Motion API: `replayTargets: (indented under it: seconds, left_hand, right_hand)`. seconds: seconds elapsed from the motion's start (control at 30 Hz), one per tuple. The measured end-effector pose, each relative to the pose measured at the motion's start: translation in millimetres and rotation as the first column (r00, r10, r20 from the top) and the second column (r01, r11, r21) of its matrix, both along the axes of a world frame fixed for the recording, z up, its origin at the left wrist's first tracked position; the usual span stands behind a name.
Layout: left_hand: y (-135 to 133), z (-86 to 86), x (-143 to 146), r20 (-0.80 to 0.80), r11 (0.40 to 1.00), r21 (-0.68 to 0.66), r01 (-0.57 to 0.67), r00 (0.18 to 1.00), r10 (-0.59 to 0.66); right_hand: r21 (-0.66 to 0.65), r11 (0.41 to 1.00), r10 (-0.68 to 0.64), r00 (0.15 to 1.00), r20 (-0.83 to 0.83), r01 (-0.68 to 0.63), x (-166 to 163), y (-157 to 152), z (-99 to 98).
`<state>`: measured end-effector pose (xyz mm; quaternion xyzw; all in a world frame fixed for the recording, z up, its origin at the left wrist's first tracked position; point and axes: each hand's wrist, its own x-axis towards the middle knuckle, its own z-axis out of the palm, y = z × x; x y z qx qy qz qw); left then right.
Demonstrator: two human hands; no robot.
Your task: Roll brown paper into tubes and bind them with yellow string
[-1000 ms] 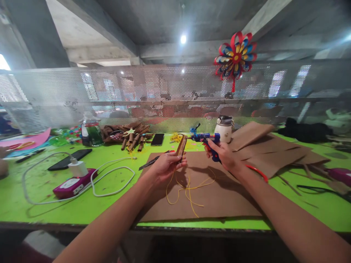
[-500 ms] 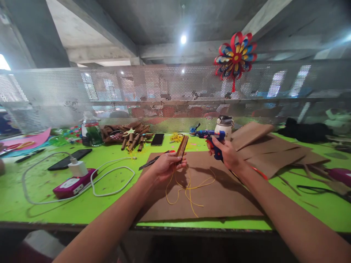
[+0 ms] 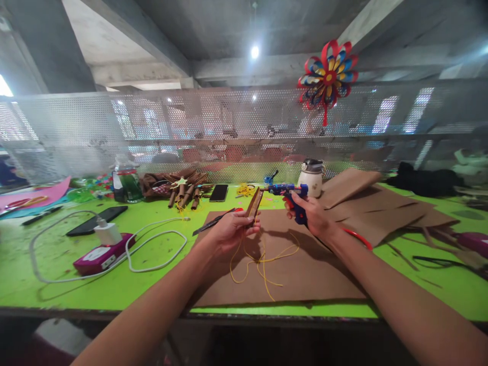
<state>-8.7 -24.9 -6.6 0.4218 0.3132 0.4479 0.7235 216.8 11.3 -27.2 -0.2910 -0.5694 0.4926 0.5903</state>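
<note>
My left hand (image 3: 238, 227) is closed on a narrow folded strip of brown cardboard (image 3: 253, 204), held upright and tilted, its far end parted. Yellow string (image 3: 263, 262) hangs from the strip and loops over the brown cardboard sheet (image 3: 324, 282) below. In my right hand (image 3: 309, 211) is a blue glue gun (image 3: 292, 190), with its nozzle pointing left, at or very near the strip's upper end. Whether the nozzle touches the strip I cannot tell. Scissors (image 3: 213, 222) lie just left of my left hand, partly hidden by it.
Rolled brown paper tubes (image 3: 185, 193), a phone (image 3: 219, 193) and a lidded cup (image 3: 311, 178) stand at the back. Brown cardboard pieces (image 3: 375, 208) are stacked on the right. On the left, a white cable (image 3: 156, 234) runs by a purple power strip (image 3: 107, 254).
My right hand has brought the glue gun left, its nozzle now at the strip's upper end. The strip's two sides look more parted. My left hand has stayed about where it was.
</note>
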Motion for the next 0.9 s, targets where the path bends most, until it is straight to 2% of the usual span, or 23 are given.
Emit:
replayTargets:
  seconds: [0.2, 0.5, 0.63, 0.9]
  left_hand:
    - [3, -1.6, -3, 0.010, 1.000, 0.008, -0.014, 1.000, 0.014]
    - [6, -1.7, -6, 0.038, 0.997, -0.007, -0.079, 0.996, 0.079]
    - [5, -0.4, -6, 0.037, 0.996, -0.008, -0.085, 0.996, 0.086]
    - [2, 0.5, -1, 0.002, 0.996, -0.017, -0.090, 0.996, 0.090]
  right_hand:
    - [-0.039, 0.992, 0.119, 0.993, 0.014, -0.118, -6, -5, -3.5]
    - [-0.075, 0.977, 0.206, 0.977, 0.056, -0.202, -15, -13, -7.6]
    - [-0.071, 0.982, 0.181, 0.979, 0.095, -0.175, -15, -15, -4.7]
    - [0.027, 0.999, 0.020, 0.995, 0.098, -0.023, -9, -7, 0.3]
